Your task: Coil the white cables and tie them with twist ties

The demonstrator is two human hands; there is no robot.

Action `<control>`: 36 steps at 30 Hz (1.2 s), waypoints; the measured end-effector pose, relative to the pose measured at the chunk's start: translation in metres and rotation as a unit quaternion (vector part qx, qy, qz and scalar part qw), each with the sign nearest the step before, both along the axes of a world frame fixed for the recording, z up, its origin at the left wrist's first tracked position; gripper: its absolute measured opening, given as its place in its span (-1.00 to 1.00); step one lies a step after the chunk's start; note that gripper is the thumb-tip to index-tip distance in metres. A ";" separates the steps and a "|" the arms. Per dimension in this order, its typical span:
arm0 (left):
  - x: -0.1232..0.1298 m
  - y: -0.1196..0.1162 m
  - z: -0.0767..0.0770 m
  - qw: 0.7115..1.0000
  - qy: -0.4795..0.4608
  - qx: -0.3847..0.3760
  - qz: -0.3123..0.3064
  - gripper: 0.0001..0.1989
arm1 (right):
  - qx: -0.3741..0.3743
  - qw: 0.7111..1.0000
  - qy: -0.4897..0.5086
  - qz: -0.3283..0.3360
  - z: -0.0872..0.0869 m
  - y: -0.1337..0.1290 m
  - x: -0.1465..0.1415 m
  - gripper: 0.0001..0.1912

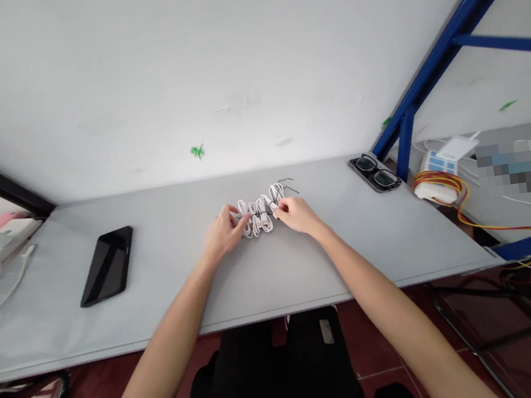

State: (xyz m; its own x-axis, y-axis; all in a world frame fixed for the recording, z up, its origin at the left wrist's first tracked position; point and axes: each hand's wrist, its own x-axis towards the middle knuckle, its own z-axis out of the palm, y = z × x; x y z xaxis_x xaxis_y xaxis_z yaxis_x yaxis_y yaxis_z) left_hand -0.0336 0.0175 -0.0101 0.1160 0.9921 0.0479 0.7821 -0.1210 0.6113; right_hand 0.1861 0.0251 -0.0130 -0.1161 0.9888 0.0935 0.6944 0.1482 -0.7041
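Several coiled white cables (261,218), each bound with a black twist tie, lie side by side near the middle of the grey table (166,264). My left hand (225,232) has its fingers closed on the leftmost cable bundle (244,215). At the right end, my right hand (297,213) pinches the rightmost cable bundle (276,195), which sits a little farther back and tilted. Thin black tie ends stick out behind it. The fingertips partly hide both end bundles.
A black phone (108,265) lies at the left. Glasses (379,172) rest on a dark flat object at the back right. A blue metal frame (405,141) stands at the right, beside a white power strip (435,186) with red and yellow wires. A wall (248,70) rises behind.
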 end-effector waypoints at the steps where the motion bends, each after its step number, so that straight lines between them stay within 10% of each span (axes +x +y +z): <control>1: 0.001 -0.002 0.000 1.000 0.007 0.002 0.002 -0.57 | 0.003 1.000 0.010 -0.009 0.002 -0.001 0.000 -0.76; 11: 0.005 -0.004 -0.004 0.999 0.023 0.037 0.024 -0.62 | 0.057 0.980 0.189 -0.037 0.010 -0.003 0.001 -0.75; 21: 0.023 -0.009 0.004 0.951 -0.285 0.019 -0.116 -0.54 | 0.138 0.978 0.140 0.071 0.006 -0.019 -0.029 -0.70; 30: 0.021 -0.009 0.002 0.947 -0.306 0.027 -0.092 -0.70 | -0.013 0.963 0.177 0.203 0.017 -0.020 -0.017 -0.74; 36: 0.019 -0.010 0.002 0.949 -0.269 0.055 -0.153 -0.68 | -0.213 0.877 0.399 0.161 0.016 -0.010 -0.007 -0.38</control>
